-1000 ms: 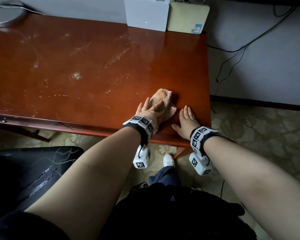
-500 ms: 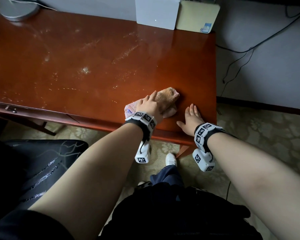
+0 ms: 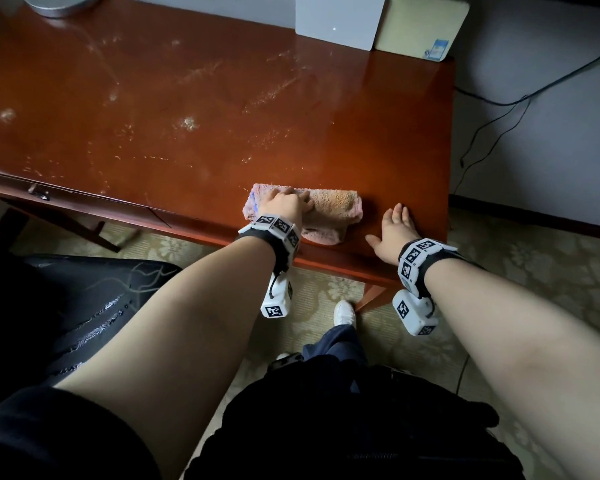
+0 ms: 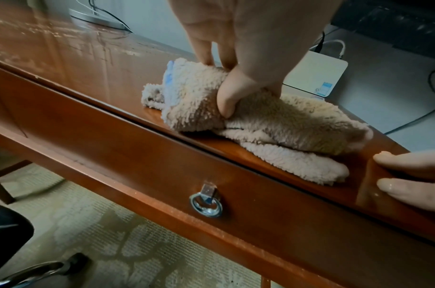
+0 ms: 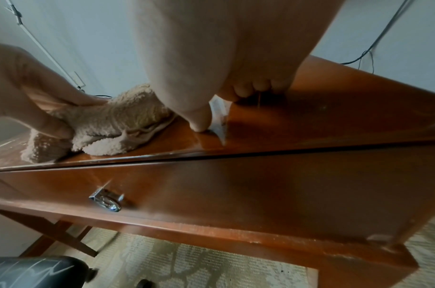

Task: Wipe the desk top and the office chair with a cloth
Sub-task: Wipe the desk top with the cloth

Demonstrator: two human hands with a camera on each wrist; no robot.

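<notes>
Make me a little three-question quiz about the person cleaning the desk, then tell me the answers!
1. True or false: the right hand holds the cloth.
2. Which box at the back of the desk top carries a blue sticker: A) the white box, B) the yellowish box?
3. Fill in: the dusty smears lie to the ___ of the cloth in the head view.

Key
1. False. The left hand grips the cloth; the right hand rests flat on the desk top beside it.
2. B.
3. Left, and farther back.
</notes>
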